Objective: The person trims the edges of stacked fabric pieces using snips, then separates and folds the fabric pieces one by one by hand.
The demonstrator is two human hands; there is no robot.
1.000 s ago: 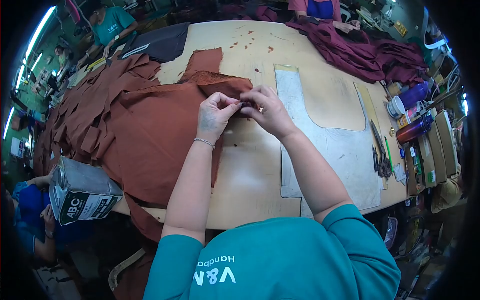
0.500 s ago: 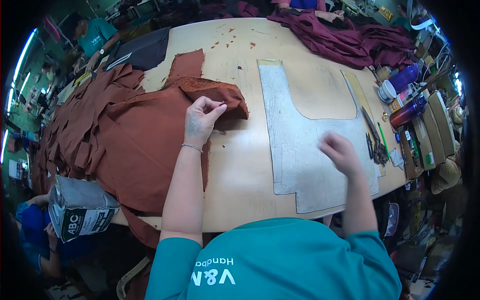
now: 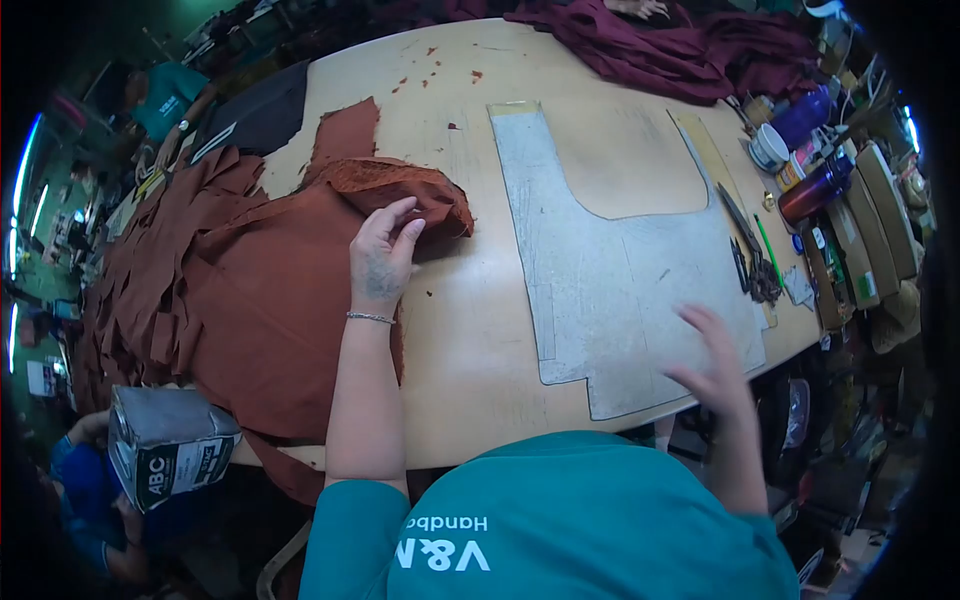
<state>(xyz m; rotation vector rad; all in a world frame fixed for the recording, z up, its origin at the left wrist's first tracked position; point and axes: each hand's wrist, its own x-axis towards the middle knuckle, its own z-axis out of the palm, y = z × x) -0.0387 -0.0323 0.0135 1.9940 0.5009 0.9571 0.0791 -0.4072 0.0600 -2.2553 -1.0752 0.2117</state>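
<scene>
Rust-brown fabric (image 3: 280, 290) lies in layers on the left of the table, its upper edge folded back into a thick, frayed roll. My left hand (image 3: 383, 250) is over the fabric beside this fold, thumb and fingers apart, with nothing visible between them. A large pale grey pattern template (image 3: 610, 290) with a U-shaped cut-out lies flat to the right. Above its lower right part is my right hand (image 3: 715, 365), fingers spread and slightly blurred, holding nothing.
A tin (image 3: 170, 450) labelled ABC stands at the left table edge. Scissors (image 3: 738, 225), a green pencil (image 3: 767, 243) and a purple bottle (image 3: 815, 190) are at the right. Maroon fabric (image 3: 640, 50) is heaped at the back; a co-worker (image 3: 165, 105) is at the far left.
My left hand has gone from a pinch to parted fingers. My right hand has moved down and right over the template, and its fingers have spread. The view has shifted slightly.
</scene>
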